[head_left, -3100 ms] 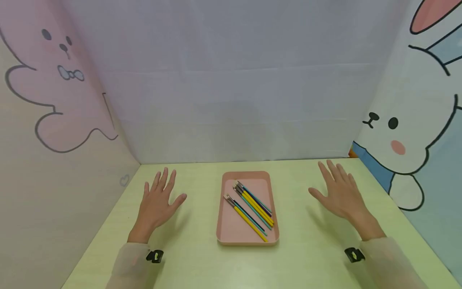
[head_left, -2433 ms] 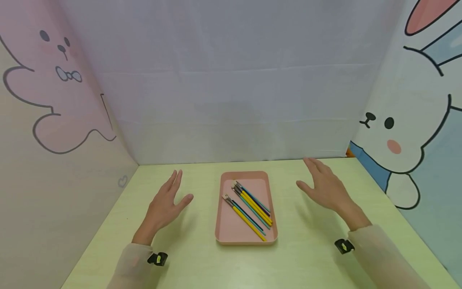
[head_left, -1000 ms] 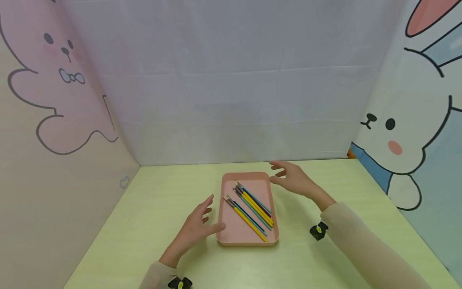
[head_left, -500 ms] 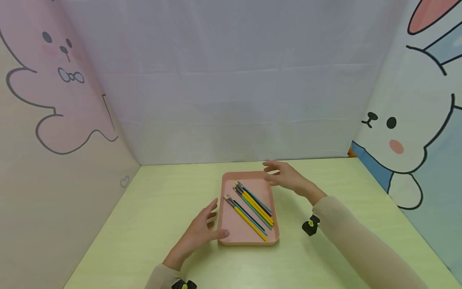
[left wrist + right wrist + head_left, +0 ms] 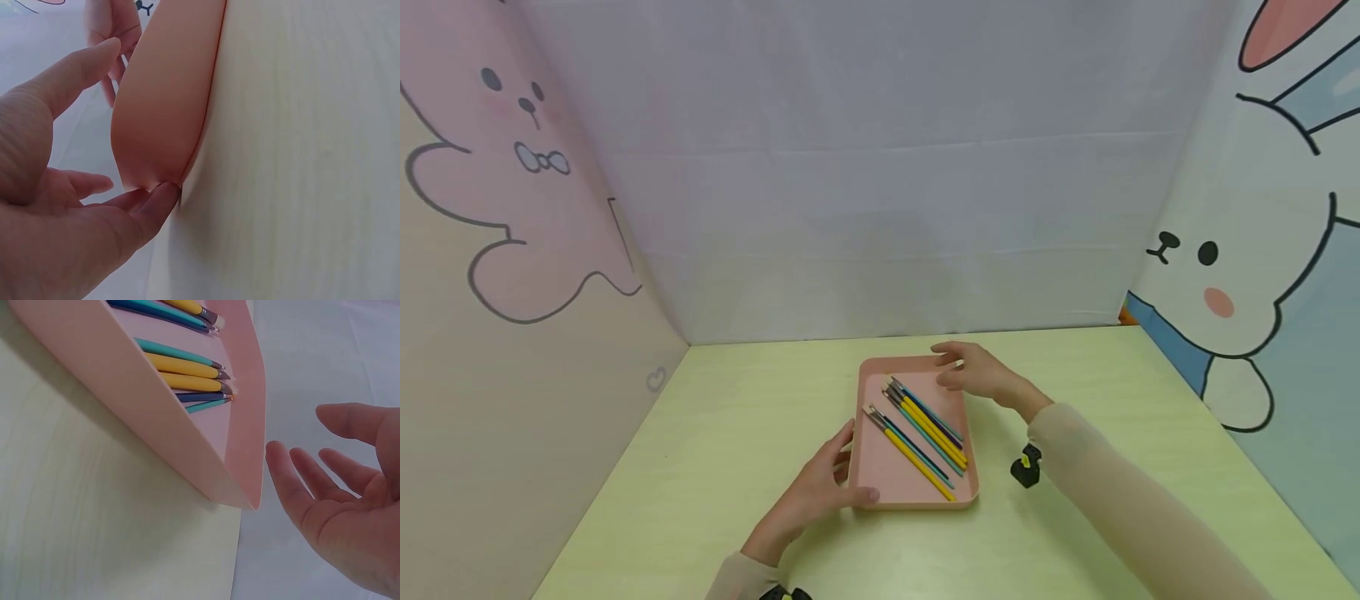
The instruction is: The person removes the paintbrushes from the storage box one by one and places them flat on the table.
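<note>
A pink rectangular tray (image 5: 883, 479) lies on the table, with several paintbrushes (image 5: 936, 435) in it. Their handles are yellow, teal and dark blue, and all lie slantwise with the bristles toward the far left. At the tray's near left corner is my left hand (image 5: 812, 493), thumb over the rim. In the left wrist view, a fingertip (image 5: 164, 194) touches the lower edge of the tray wall (image 5: 165, 94), while the other fingers stand spread. My right hand (image 5: 988, 375) hovers by the far right corner. The right wrist view shows its loosely bent fingers (image 5: 290, 481) apart from the tray.
The pale yellow-green table (image 5: 737, 400) extends on both sides of the tray. A white cloth backdrop (image 5: 880, 208) stands behind it, with cartoon-printed panels at left and right. Black wrist cameras (image 5: 1026, 467) sit at both cuffs.
From wide apart, both hands have moved inward to the tray, the left to its near left corner, the right to its far right corner. The tray and paintbrushes have stayed put.
</note>
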`<state>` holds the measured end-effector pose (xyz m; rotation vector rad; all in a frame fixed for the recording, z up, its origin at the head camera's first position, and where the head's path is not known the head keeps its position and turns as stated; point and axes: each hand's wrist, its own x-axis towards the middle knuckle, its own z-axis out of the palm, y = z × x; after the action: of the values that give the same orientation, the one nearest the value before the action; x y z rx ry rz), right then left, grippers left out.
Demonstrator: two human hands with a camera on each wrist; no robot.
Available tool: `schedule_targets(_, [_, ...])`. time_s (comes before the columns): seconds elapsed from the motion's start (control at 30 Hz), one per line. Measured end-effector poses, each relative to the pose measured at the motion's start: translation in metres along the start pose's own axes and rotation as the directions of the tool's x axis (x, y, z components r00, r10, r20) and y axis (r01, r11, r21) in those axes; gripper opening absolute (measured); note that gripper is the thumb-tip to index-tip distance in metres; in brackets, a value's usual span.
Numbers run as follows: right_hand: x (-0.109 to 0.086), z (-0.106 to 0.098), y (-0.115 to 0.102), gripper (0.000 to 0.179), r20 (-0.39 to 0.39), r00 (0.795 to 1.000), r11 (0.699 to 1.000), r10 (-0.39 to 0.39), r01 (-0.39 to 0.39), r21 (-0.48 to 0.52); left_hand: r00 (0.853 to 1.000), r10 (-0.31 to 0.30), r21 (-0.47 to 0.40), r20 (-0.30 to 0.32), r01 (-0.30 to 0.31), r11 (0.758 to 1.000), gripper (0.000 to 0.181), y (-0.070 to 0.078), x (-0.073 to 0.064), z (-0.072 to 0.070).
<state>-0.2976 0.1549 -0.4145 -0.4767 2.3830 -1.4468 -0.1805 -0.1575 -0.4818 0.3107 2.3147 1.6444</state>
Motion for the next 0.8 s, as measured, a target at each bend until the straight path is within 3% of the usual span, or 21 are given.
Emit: schedule_targets(0.8, [0.017,0.024,0.009,0.066,0.059,0.998,0.992,-0.019,0.027,-0.125,0.998,0.007,-0.063,0.066,-0.003,0.998,0.121,-0.008,0.001,-0.001])
